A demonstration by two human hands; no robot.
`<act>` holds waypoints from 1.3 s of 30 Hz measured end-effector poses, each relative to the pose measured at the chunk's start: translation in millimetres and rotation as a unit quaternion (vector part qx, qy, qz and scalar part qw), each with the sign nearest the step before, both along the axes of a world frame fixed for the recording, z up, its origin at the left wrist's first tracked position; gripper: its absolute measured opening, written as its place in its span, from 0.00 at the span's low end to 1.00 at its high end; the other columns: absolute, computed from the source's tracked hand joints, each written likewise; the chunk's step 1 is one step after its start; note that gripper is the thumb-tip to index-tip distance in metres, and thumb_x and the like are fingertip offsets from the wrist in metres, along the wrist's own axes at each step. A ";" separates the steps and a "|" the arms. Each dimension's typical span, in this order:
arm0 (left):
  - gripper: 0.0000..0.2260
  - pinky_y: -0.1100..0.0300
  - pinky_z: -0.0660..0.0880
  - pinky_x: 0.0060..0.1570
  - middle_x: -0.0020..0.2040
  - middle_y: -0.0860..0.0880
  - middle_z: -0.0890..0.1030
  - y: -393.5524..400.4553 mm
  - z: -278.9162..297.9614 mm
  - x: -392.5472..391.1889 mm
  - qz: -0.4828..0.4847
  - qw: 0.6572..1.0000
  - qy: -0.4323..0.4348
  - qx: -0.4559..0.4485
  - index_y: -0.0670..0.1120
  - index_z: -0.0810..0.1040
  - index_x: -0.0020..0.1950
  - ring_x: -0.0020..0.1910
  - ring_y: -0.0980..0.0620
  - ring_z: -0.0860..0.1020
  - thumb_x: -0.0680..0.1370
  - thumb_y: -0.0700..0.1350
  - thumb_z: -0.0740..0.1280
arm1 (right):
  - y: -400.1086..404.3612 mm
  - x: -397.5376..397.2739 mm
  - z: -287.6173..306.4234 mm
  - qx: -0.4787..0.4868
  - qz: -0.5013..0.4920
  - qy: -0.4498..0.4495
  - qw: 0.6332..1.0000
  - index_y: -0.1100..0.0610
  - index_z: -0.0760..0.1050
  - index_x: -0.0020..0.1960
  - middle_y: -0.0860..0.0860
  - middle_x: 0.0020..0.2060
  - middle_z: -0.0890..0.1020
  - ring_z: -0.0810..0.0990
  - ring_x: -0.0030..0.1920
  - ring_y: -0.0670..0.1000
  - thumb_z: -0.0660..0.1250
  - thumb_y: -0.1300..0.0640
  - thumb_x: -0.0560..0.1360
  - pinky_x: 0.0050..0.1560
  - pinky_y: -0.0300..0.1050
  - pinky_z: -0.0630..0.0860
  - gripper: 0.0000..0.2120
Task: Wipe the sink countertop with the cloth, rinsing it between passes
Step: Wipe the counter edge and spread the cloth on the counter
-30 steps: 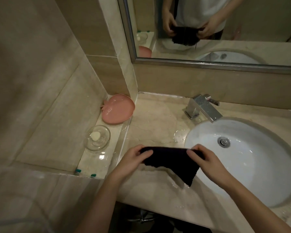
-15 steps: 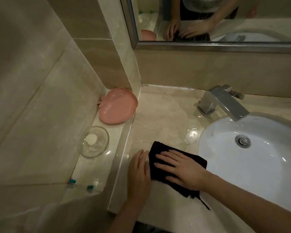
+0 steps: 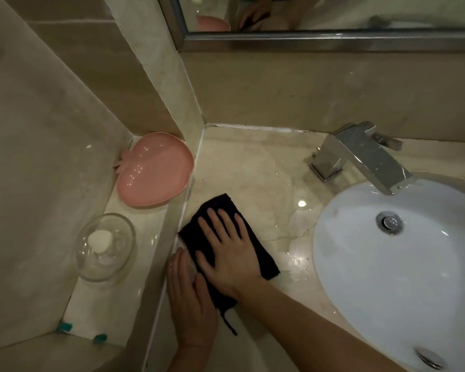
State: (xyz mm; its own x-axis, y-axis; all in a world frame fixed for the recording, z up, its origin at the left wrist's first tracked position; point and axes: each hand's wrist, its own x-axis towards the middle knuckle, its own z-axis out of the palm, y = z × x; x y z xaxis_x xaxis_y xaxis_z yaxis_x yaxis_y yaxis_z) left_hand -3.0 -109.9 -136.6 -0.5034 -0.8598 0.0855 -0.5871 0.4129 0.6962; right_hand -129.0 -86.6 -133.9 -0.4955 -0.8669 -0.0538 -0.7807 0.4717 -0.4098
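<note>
Pressing flat, the right hand (image 3: 227, 248) spreads its fingers (image 3: 220, 220) on the cloth (image 3: 263, 260), whose long axis runs ahead toward the wall. The left hand (image 3: 189, 299) lies flat beside it on the counter (image 3: 253, 167), fingers together; unwiped counter lies ahead of the fingers.

- I see right hand (image 3: 227, 251) flat, palm down, fingers straight and slightly spread, forearm coming in from lower right.
- Left hand (image 3: 189, 299) flat beside it, fingers straight and together, thumb tucked against the right hand.
</note>
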 end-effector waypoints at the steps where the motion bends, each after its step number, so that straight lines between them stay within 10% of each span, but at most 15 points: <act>1: 0.23 0.47 0.61 0.75 0.77 0.57 0.61 -1.2 -1.4 0.8 -0.001 1.000 0.000 0.005 0.49 0.60 0.79 0.78 0.56 0.58 0.85 0.54 0.47 | 1.6 -4.4 1.6 -0.002 -0.007 0.002 1.000 0.51 0.56 0.81 0.52 0.81 0.57 0.52 0.81 0.54 0.52 0.38 0.81 0.79 0.57 0.44 0.32; 13: 0.22 0.52 0.64 0.71 0.73 0.49 0.72 -1.0 3.6 -2.1 -0.014 1.000 -0.019 0.019 0.47 0.72 0.73 0.73 0.49 0.67 0.82 0.49 0.50 | 76.2 -54.8 5.9 0.029 -0.284 0.039 0.957 0.57 0.58 0.81 0.56 0.80 0.59 0.56 0.80 0.57 0.52 0.43 0.82 0.79 0.57 0.51 0.31; 23: 0.19 0.47 0.70 0.66 0.68 0.50 0.73 -31.9 11.8 -35.1 -0.068 0.997 0.001 -0.026 0.46 0.73 0.71 0.67 0.50 0.71 0.83 0.47 0.52 | 45.4 -24.4 2.4 0.029 0.137 0.065 0.988 0.46 0.59 0.80 0.52 0.80 0.59 0.57 0.80 0.55 0.55 0.35 0.79 0.76 0.57 0.48 0.32; 29: 0.23 0.42 0.64 0.74 0.78 0.51 0.65 -29.6 2.3 -65.0 -0.046 0.999 -0.010 -0.004 0.48 0.65 0.78 0.78 0.50 0.61 0.84 0.50 0.49 | -3.0 -61.7 -1.4 0.037 -0.076 0.056 0.995 0.49 0.58 0.81 0.54 0.80 0.58 0.56 0.80 0.56 0.51 0.37 0.82 0.79 0.59 0.50 0.30; 34: 0.26 0.47 0.62 0.74 0.80 0.52 0.61 -31.6 -0.3 -66.1 -0.008 1.000 -0.020 -0.002 0.48 0.62 0.79 0.79 0.57 0.55 0.84 0.59 0.46 | -28.1 -64.0 -2.2 0.012 0.037 0.048 0.998 0.47 0.56 0.81 0.51 0.81 0.55 0.51 0.81 0.57 0.48 0.36 0.82 0.78 0.60 0.47 0.31; 39: 0.23 0.55 0.64 0.70 0.77 0.45 0.67 -36.3 -8.4 -70.6 0.017 1.000 0.001 -0.024 0.48 0.65 0.77 0.76 0.53 0.62 0.82 0.51 0.52 | -95.6 -94.0 -0.5 -0.018 -0.074 0.030 0.997 0.53 0.56 0.81 0.52 0.81 0.57 0.52 0.81 0.56 0.49 0.42 0.82 0.79 0.59 0.47 0.30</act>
State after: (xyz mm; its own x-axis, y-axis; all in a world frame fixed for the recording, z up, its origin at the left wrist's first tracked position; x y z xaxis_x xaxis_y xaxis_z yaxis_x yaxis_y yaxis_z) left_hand -73.7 -146.3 -145.0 -0.4728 -0.8718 0.1284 -0.5998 0.4251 0.6779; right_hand -223.0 -182.2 -134.3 -0.6192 -0.7852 0.0099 -0.7276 0.5689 -0.3834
